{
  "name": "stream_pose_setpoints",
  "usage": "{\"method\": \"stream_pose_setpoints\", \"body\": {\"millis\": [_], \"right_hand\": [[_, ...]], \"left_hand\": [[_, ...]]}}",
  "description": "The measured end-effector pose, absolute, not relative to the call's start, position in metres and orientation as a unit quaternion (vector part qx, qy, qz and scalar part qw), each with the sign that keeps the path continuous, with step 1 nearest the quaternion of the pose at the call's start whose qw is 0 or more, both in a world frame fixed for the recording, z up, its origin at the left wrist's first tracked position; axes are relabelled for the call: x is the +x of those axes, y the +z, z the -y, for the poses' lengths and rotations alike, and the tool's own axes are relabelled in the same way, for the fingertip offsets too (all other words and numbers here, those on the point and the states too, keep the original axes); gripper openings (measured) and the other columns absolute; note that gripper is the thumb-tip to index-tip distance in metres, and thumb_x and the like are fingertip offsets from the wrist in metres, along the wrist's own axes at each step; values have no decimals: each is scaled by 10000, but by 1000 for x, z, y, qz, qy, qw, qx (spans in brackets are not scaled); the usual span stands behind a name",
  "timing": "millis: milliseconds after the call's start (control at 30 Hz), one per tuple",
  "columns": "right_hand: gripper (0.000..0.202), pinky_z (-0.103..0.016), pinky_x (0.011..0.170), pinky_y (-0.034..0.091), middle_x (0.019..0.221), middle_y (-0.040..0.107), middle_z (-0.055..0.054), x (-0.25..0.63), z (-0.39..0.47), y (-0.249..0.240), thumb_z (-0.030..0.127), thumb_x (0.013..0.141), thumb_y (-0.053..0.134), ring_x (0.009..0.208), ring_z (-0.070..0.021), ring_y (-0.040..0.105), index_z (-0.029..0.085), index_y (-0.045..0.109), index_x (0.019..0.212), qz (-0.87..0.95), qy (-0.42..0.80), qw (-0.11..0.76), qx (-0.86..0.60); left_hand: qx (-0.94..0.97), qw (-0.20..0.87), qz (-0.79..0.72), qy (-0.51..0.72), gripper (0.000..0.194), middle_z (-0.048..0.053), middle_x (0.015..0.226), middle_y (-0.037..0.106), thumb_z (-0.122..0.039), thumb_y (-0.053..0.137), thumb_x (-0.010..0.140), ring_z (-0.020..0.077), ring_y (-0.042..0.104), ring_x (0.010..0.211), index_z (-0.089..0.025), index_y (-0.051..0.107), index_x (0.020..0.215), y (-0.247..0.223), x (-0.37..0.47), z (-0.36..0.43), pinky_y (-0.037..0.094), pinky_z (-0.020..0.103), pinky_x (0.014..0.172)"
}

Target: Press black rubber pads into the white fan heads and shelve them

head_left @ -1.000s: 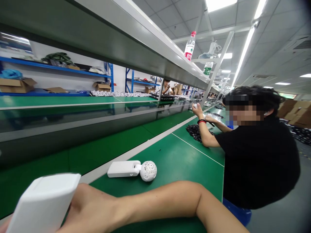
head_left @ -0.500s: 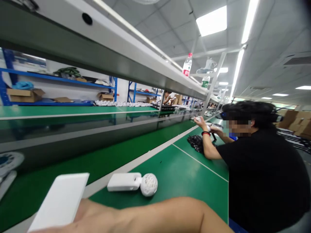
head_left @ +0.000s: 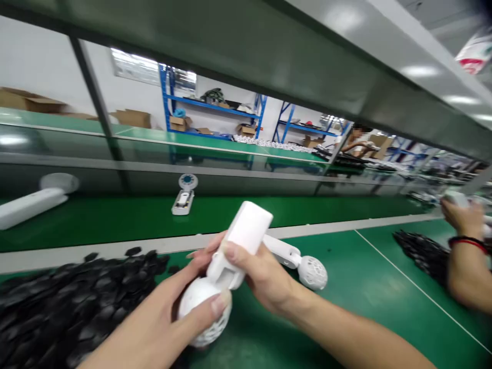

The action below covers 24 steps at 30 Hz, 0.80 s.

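A white handheld fan (head_left: 249, 225) is held between my two hands, its handle tilted up to the right. My left hand (head_left: 192, 302) wraps round the round fan head with its patterned grille, thumb on the near side. My right hand (head_left: 265, 271) grips the handle, thumb lying across it close to the hinge. Behind my right hand, a second white fan (head_left: 313, 272) lies on the green work surface, part of its handle hidden. To the left of my left hand spreads a pile of thin black pieces (head_left: 77, 307).
On the green belt beyond the pale rail (head_left: 346, 225) lie an opened fan (head_left: 183, 201) and another white fan (head_left: 34, 205). A co-worker's hand (head_left: 467, 220) is at the right, near a second black pile (head_left: 421, 251). A long shelf (head_left: 269, 66) hangs overhead.
The view has swung left and down. The white handle, earlier in one visible hand at lower left, is now at centre with both hands on the fan. The black pile has come into view.
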State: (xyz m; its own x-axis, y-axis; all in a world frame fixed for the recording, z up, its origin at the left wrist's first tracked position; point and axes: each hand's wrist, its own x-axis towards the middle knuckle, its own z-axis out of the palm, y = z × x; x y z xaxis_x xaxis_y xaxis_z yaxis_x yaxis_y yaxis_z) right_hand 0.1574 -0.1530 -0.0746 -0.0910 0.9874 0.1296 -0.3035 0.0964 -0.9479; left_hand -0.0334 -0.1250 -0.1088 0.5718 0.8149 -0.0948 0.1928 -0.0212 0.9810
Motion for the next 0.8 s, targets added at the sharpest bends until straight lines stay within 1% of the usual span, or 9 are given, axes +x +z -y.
{"method": "stream_pose_setpoints", "body": {"millis": [67, 100, 233, 333, 400, 500, 567, 700, 800], "right_hand": [[431, -296, 751, 564, 847, 735, -34, 163, 152, -77, 588, 798, 878, 795, -194, 686, 203, 729, 923, 479, 522, 593, -383], [385, -286, 720, 552, 826, 723, -26, 166, 152, -79, 546, 822, 869, 773, -186, 675, 207, 719, 925, 486, 498, 602, -393], [299, -276, 616, 513, 707, 664, -2, 170, 148, -96, 456, 863, 843, 650, -164, 617, 210, 676, 893, 515, 422, 615, -422], [313, -259, 577, 481, 681, 648, -1, 164, 144, -115, 460, 865, 838, 613, -150, 590, 199, 667, 860, 540, 416, 586, -439], [314, -256, 570, 475, 687, 652, -5, 159, 140, -127, 467, 866, 828, 615, -153, 593, 196, 670, 852, 553, 417, 569, -444], [299, -267, 594, 478, 722, 657, -9, 156, 136, -139, 457, 852, 810, 646, -162, 595, 195, 668, 850, 553, 395, 566, -467], [277, -279, 608, 467, 717, 639, -8, 155, 135, -144, 436, 837, 782, 650, -163, 571, 192, 653, 826, 550, 389, 546, -498], [189, -292, 638, 438, 724, 626, -6, 153, 133, -152, 350, 798, 729, 670, -164, 530, 194, 624, 812, 567, 378, 489, -544], [179, -285, 618, 401, 721, 603, 2, 152, 132, -154, 329, 798, 706, 663, -155, 487, 205, 578, 778, 578, 364, 486, -545]], "left_hand": [[664, 582, -359, 302, 583, 91, 1342, 754, -664, 723, 908, 333, 773, 1148, -315, 702, 1375, -100, -30, 122, 705, 386, 855], [663, 569, -366, 320, 527, 96, 1383, 731, -650, 702, 932, 327, 743, 1216, -302, 716, 1327, -97, -30, 120, 688, 398, 917], [662, 516, -417, 349, 478, 126, 1362, 724, -654, 626, 969, 325, 723, 1237, -257, 707, 1224, -87, -32, 118, 677, 426, 922], [670, 515, -407, 346, 455, 115, 1310, 744, -633, 567, 993, 312, 730, 1219, -265, 690, 1231, -80, -32, 123, 671, 446, 949], [688, 503, -389, 349, 432, 112, 1338, 736, -606, 561, 1001, 303, 730, 1220, -273, 694, 1241, -78, -31, 127, 662, 453, 988], [721, 443, -398, 356, 464, 120, 1428, 696, -598, 572, 1006, 318, 744, 1201, -304, 678, 1349, -81, -31, 134, 675, 474, 971], [745, 389, -405, 361, 532, 115, 1492, 660, -598, 586, 1009, 338, 745, 1214, -360, 600, 1484, -85, -32, 138, 686, 493, 947], [802, 263, -367, 390, 712, 53, 1675, 486, -559, 634, 1005, 389, 574, 1453, -466, 364, 1657, -88, -36, 141, 578, 587, 1095], [823, 206, -350, 397, 763, 24, 1717, 417, -509, 654, 1007, 395, 496, 1510, -474, 303, 1684, -83, -38, 139, 520, 596, 1141]]}}
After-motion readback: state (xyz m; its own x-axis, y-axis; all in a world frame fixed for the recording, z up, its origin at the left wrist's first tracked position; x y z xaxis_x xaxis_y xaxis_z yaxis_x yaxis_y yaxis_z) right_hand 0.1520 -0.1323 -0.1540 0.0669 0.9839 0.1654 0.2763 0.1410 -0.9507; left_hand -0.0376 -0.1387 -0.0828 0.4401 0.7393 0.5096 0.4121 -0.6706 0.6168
